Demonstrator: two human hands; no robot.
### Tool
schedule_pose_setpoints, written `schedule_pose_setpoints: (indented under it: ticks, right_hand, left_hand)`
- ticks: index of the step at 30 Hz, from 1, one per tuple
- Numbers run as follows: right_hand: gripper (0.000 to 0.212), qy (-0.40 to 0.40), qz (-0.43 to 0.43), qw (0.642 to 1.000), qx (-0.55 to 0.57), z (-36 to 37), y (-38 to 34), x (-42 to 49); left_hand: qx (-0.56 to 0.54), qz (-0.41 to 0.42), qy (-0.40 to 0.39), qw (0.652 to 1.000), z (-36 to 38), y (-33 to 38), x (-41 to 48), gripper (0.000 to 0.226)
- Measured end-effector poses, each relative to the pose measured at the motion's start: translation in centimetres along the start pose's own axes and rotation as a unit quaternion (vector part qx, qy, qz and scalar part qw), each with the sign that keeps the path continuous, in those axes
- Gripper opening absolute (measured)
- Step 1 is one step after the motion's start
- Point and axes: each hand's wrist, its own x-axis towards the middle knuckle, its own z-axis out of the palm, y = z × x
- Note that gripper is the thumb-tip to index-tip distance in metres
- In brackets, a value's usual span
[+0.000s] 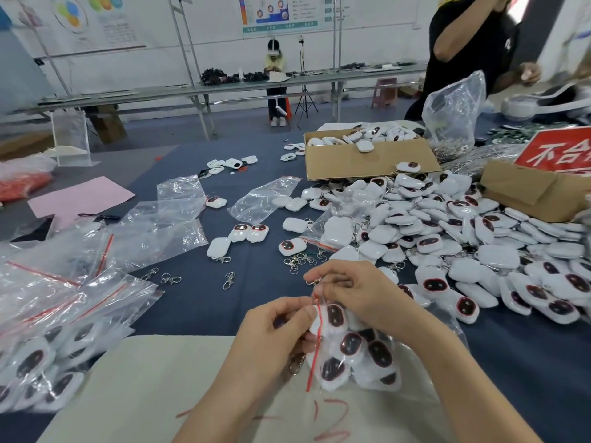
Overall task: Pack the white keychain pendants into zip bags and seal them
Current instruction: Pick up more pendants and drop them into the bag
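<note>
Both forearms are reaching in from the near edge and meeting over the blue table (256, 298). The left hand (281, 327) is curling its fingers and thumb onto the edge of a zip bag (361, 375), pinching it just beside the red strip (315, 359). The right hand (351, 292) is arching above it, its fingertips pinching the top end of that same strip, with a metal clasp (311, 282) sticking out beside them.

The zip bag is hanging between the two hands, near and just right of centre, over a beige sheet (153, 378). It is holding several white pendants (350, 345) with dark oval faces. Whether its mouth is sealed cannot be told.

A big loose pile (463, 238) of the same pendants is lying on the right. A cardboard box (367, 167) farther back is holding more. Filled bags (48, 353) are lying near left, with empty bags (172, 219) beyond them.

A second box (527, 193) at far right is carrying a red sign (556, 151) showing the white characters "不合", the rest being cut off. Red scribbles (329, 420) on the beige sheet are proving unreadable.
</note>
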Motion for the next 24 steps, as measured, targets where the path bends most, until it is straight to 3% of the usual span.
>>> schedule_pose_setpoints:
  ticks: [4, 9, 12, 16, 18, 20, 22, 24]
  right_hand:
    - [0.022, -0.002, -0.007, 1.000, 0.000, 0.0, 0.3, 0.1]
    - [0.023, 0.011, -0.019, 1.000, 0.010, -0.1, 0.2, 0.3]
    - [0.018, 0.058, -0.034, 0.998, -0.018, -0.5, 0.3, 0.2]
    - [0.021, 0.203, -0.037, 0.966, -0.155, -1.7, 0.3, -0.2]
    - [0.030, 0.266, -0.002, 0.918, -0.296, -2.5, 0.7, -0.4]
    - [0.042, 0.274, 0.095, 0.866, -0.408, -3.2, 1.2, -0.8]
    - [0.050, 0.246, 0.183, 0.852, -0.424, -3.7, 1.5, -1.2]
    - [0.050, 0.224, 0.211, 0.857, -0.413, -3.8, 1.8, -1.5]
  left_hand:
    - [0.071, 0.050, 0.027, 0.996, 0.8, 0.2, -0.2, 0.035]
    - [0.162, 0.115, -0.021, 0.980, 1.5, 0.5, -0.9, 0.067]
    - [0.194, 0.156, 0.066, 0.966, 0.5, 0.2, -0.4, 0.066]
    - [0.199, 0.148, 0.170, 0.954, -1.3, 0.0, 0.8, 0.053]
    - [0.197, 0.123, 0.205, 0.951, -1.9, 0.0, 1.4, 0.049]
    - [0.196, 0.105, 0.220, 0.950, -2.1, -0.2, 1.8, 0.047]
    - [0.209, 0.105, 0.220, 0.947, -1.9, -0.3, 2.0, 0.046]
    - [0.224, 0.111, 0.215, 0.944, -1.9, -0.5, 2.1, 0.047]
